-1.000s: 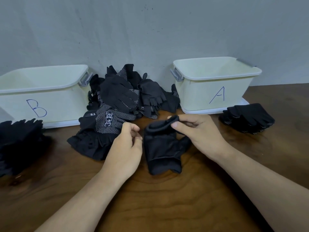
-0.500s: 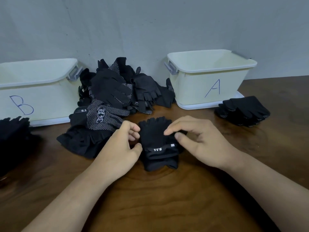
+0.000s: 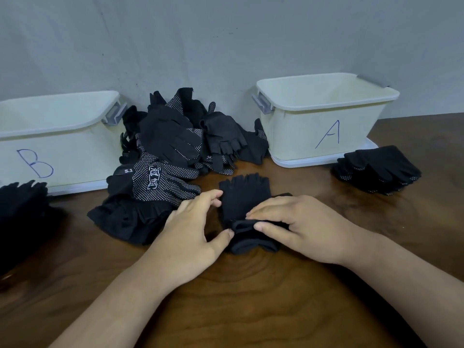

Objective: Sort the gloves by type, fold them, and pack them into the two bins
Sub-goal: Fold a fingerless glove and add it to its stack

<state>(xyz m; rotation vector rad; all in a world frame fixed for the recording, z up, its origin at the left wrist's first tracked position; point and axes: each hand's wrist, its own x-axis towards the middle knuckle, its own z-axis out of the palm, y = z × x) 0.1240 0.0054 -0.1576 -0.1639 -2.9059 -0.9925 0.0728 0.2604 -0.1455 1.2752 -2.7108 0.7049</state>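
A makeshift packing station: a dark brown wooden table point(image 3: 251, 310) against a plain grey painted wall point(image 3: 226, 33), a cream plastic bin hand-lettered A point(image 3: 296, 136), a cream plastic bin hand-lettered B point(image 3: 80, 156).

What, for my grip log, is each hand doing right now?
Left hand: open, thumb and fingertips touching the black fingerless fabric glove.
Right hand: pinches that glove's folded cuff.

Dark wood-grain table point(image 3: 251, 310); plain grey wall point(image 3: 226, 41) behind, faintly speckled
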